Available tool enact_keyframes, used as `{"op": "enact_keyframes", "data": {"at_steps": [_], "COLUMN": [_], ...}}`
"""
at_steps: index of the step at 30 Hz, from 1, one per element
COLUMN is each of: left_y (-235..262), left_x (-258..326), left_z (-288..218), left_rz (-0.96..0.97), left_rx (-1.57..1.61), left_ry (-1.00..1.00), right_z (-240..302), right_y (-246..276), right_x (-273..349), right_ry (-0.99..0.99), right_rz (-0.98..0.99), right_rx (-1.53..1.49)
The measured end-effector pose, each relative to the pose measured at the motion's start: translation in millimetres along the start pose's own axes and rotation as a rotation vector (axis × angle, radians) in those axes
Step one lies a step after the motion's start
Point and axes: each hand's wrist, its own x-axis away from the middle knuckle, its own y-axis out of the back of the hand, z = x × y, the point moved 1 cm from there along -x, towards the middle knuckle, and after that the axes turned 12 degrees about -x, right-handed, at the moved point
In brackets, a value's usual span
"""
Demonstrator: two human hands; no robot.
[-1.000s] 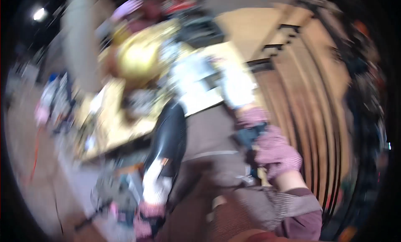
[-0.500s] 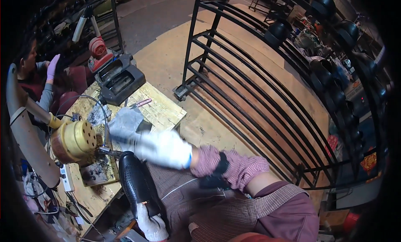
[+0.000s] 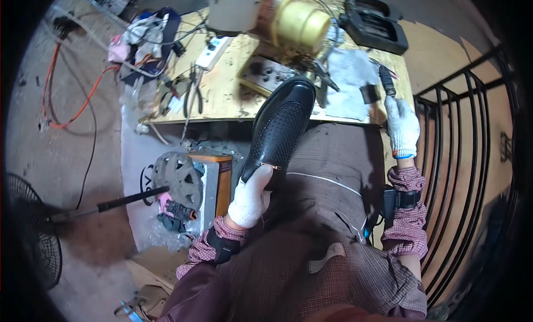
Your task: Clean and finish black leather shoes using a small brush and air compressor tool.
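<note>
A black metal rack (image 3: pixel 465 155) with long bars fills the right side, and left of it stands the wooden surface (image 3: pixel 225 94), its near edge facing the person. A brown checked apron (image 3: pixel 311 255) covers the person's lap, and a dark fan (image 3: pixel 39 239) stands at the far left. A black tray (image 3: pixel 375 28) sits at the surface's far right corner, with a pale grey cloth (image 3: pixel 350 80) nearer the person and a yellow drum (image 3: pixel 302 25) to its left.

The black shoe (image 3: pixel 280 122) is above the lap, tilted, its toe reaching over the surface's edge. The gloved left hand (image 3: pixel 250 197) grips its heel end — fingers clamped on it, thumb on top. At the surface's right edge, the gloved right hand (image 3: pixel 402 127) touches the lower end of a dark-handled tool (image 3: pixel 386 80) — whether its fingers are closed around it, I cannot tell.

Smaller still are a white power strip (image 3: pixel 214 53), some pliers (image 3: pixel 194 94) and, beside the left thumb, the shoe's gold-coloured trim (image 3: pixel 270 166).
</note>
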Motion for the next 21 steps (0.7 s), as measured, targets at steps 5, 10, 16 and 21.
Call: {"op": "enact_keyframes", "data": {"at_steps": [5, 10, 16, 21], "left_y": [35, 13, 21, 34], "left_x": [0, -12, -64, -109], "left_z": [-3, -34, -46, -65], "left_rz": [-0.069, -0.099, 0.172, 0.279], "left_rx": [-0.772, 0.393, 1.121, 0.7], "left_ry": [-0.23, -0.025, -0.052, -0.233], "right_z": [-7, 20, 51, 56], "right_y": [-32, -20, 39, 61], "right_x": [-30, -20, 41, 110], "right_ry": [-0.146, -0.004, 0.2, 0.127], "right_rz": [0.052, 0.112, -0.015, 0.117], "right_rx": [0.062, -0.024, -0.181, -0.174]}}
